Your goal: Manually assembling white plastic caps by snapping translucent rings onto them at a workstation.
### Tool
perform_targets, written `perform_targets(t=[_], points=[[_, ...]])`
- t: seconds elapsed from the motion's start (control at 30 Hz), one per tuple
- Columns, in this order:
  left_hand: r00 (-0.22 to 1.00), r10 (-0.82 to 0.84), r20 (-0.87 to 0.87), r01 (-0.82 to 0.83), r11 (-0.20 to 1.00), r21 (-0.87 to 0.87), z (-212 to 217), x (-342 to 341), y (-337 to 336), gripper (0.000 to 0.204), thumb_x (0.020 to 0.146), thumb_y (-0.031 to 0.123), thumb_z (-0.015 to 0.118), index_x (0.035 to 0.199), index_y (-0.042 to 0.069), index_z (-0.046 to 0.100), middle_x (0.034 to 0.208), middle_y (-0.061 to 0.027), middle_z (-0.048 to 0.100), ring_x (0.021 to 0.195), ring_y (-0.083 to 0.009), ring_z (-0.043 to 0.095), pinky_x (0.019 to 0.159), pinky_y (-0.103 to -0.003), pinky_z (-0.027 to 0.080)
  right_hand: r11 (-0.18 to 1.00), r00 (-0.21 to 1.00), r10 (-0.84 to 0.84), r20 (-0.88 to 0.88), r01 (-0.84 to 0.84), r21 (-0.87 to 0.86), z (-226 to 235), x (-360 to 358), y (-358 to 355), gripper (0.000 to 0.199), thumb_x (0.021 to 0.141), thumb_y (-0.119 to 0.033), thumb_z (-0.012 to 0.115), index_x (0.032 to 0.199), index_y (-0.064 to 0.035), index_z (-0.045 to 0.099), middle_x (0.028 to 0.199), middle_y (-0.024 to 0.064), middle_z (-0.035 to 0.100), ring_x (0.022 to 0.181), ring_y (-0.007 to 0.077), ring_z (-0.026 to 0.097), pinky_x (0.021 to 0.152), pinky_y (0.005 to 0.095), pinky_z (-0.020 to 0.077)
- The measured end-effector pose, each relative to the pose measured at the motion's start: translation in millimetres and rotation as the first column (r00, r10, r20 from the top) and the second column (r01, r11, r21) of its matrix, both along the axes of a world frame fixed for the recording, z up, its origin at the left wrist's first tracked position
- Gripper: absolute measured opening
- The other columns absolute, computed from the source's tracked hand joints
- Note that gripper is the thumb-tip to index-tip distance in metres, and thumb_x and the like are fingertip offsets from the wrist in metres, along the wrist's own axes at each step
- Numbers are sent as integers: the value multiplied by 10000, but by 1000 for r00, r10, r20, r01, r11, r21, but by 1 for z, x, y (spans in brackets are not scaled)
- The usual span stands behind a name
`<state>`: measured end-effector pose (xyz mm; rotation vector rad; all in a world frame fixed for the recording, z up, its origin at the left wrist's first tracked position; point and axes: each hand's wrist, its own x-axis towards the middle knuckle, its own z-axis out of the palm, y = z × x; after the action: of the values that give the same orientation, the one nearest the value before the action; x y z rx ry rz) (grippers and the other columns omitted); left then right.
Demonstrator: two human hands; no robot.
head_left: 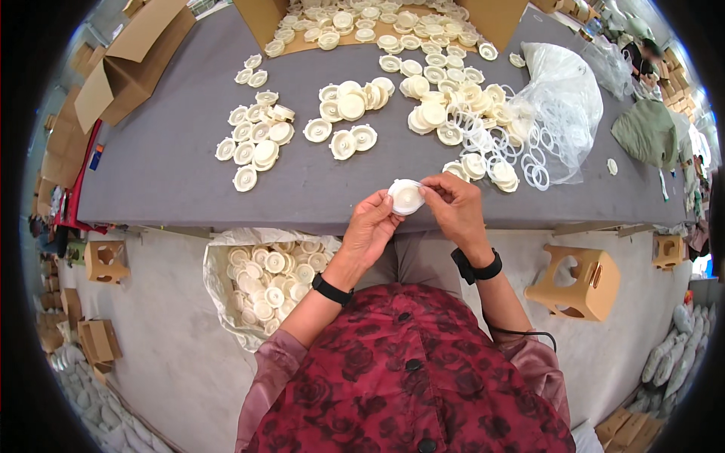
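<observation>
Just over the table's near edge I hold a round off-white plastic cap between both hands, its recessed face turned up. My left hand is closed on its left rim, thumb on top. The thumb and fingers of my right hand pinch its upper right rim. A pale edge runs round the cap; whether that is a separate ring I cannot tell. Beyond my right hand lie loose translucent rings, spilling from a clear plastic bag. Similar caps lie in a cluster at left and in more groups across the table.
An open cardboard box spills caps at the table's far side. A white sack full of caps stands on the floor by my left arm. Another carton sits at far left. A brown stool stands on the right.
</observation>
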<state>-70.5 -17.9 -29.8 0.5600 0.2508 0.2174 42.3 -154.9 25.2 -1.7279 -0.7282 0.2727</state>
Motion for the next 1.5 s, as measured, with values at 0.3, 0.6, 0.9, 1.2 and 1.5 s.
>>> perform_targets(t=[0.3, 0.6, 0.9, 1.2, 1.5], points=[[999, 42, 16, -38, 982, -183, -17, -1, 5, 344, 951, 90, 616, 1257, -44, 531, 1226, -114, 608, 1118, -188, 579, 999, -318, 454, 977, 847, 169, -504, -78, 198, -23, -4, 2, 201, 853, 22, 666, 1042, 27, 598, 857, 42, 645, 720, 59, 593, 612, 207, 525], [993, 56, 104, -33, 977, -210, -21, 4, -1, 374, 929, 94, 653, 1255, -33, 522, 1184, -92, 596, 1069, -174, 549, 973, -305, 435, 949, 834, 66, -547, 116, 293, -34, -24, 11, 222, 835, 58, 641, 1041, 22, 569, 898, 53, 635, 761, 80, 605, 661, 225, 552], [997, 56, 58, -60, 995, 76, -5, -1, -9, 332, 954, 125, 638, 1243, 4, 527, 1182, -83, 617, 1038, -164, 598, 940, -323, 488, 930, 813, 104, -573, 125, 345, -32, -15, 5, 221, 868, 14, 657, 1081, 29, 600, 939, 54, 660, 809, 98, 624, 748, 250, 555], [988, 136, 66, -142, 985, 101, -1, -1, -11, 371, 948, 111, 645, 1272, 8, 498, 1198, -86, 608, 1075, -166, 591, 936, -308, 494, 896, 768, 221, -601, 84, 436, -48, -20, 3, 298, 896, -16, 658, 1174, 55, 577, 999, 88, 685, 838, 119, 648, 767, 267, 546], [969, 241, 46, -243, 913, 329, 9, 0, -19, 535, 898, -9, 648, 1387, -44, 433, 1272, -129, 606, 1131, -167, 599, 970, -293, 492, 859, 775, 183, -604, 173, 482, -48, -32, 6, 287, 894, -34, 689, 1152, 48, 594, 966, 75, 690, 800, 108, 638, 740, 248, 530]])
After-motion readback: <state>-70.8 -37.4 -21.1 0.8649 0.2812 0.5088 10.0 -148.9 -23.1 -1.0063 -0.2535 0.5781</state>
